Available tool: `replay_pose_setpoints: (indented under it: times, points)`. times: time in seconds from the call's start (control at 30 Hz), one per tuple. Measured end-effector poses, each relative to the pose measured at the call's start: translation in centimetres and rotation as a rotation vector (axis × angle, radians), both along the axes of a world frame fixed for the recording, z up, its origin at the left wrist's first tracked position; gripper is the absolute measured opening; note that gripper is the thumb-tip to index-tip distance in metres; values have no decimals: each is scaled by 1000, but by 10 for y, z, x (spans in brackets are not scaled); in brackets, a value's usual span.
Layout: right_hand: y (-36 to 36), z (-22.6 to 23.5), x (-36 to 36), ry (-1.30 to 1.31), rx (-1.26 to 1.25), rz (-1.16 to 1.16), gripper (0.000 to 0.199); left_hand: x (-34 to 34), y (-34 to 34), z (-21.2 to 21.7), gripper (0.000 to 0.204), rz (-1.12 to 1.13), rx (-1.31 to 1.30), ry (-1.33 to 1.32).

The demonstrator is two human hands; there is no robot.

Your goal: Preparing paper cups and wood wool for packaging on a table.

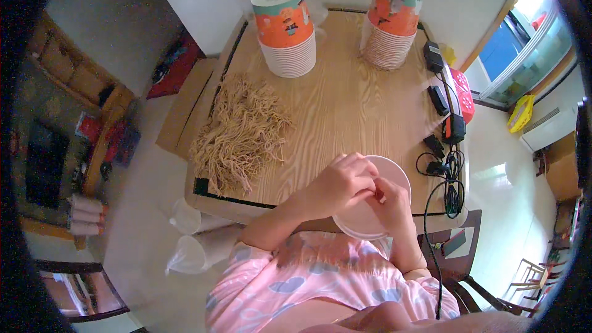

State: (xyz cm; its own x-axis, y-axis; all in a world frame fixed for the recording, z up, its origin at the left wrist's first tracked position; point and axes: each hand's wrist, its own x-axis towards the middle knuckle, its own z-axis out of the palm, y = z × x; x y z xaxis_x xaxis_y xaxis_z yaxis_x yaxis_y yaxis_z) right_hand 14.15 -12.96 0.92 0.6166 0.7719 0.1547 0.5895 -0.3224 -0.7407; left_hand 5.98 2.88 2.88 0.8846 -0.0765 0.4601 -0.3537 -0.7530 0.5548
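Note:
My left hand [346, 180] and my right hand [393, 202] meet at the table's near edge, fingers pinched close together. Whatever is between the fingertips is hidden or too small to make out. Just beneath them is a round white paper bucket [394, 169], its pale rim showing around my hands; how deep it is cannot be told. To the left of my hands lies a loose heap of tan twisted cords [243, 135]. Farther back stand two stacks of nested paper buckets, the left stack [287, 31] and the right stack [392, 24], orange and green over white.
Along the right edge of the wooden table [327, 111] lie black power adapters [438, 100] and a coiled black cable [454, 188], which trails down past my right arm. A pink basket [462, 95] stands beyond that edge. Clear plastic-wrapped stacks [188, 253] are on the floor at lower left.

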Motion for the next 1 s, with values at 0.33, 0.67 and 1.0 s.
replay_pose_setpoints:
  times: [0.33,0.67,1.0]
  points:
    - [-10,20,1,113,131,122,7,-16,25,3,11,54,-107,21]
    - [-1,23,-8,194,159,80,14,-20,10,10,10,31,-98,28]
    - [-4,29,-9,185,199,126,10,-28,13,7,10,40,-180,59]
